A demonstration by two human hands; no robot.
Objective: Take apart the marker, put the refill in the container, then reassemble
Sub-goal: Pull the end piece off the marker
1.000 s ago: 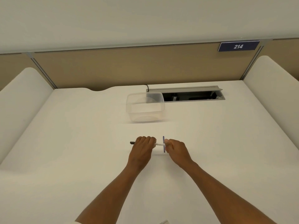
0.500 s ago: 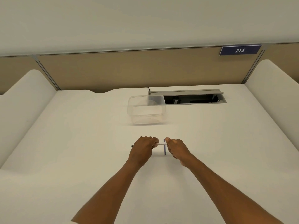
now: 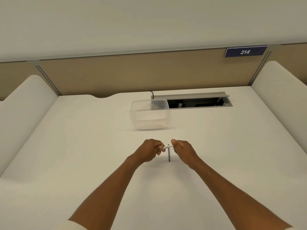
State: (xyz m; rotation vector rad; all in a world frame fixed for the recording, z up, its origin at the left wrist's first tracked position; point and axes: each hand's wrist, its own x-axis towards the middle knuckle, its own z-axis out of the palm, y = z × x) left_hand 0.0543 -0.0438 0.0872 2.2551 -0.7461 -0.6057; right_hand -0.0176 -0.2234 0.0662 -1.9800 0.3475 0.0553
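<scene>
I hold a white marker [image 3: 167,147] level between both hands, just above the desk. My left hand [image 3: 150,151] is shut around its left part; my right hand [image 3: 181,149] is shut on its right end. Only a short stretch of the white barrel with printed text shows between the fingers. A thin blue refill [image 3: 169,154] lies on the desk under the marker, pointing toward me. A clear, empty plastic container [image 3: 149,114] stands farther back, beyond my hands.
An open cable tray [image 3: 197,101] is set into the white desk [image 3: 83,146] behind the container. Padded white dividers rise at left [image 3: 25,113] and right [image 3: 282,97]. A beige partition with a sign "214" [image 3: 245,51] closes the back.
The hands have lifted the marker slightly off the desk. The marker's dark left tip, visible before, is hidden in my left hand. More of the blue refill shows on the desk.
</scene>
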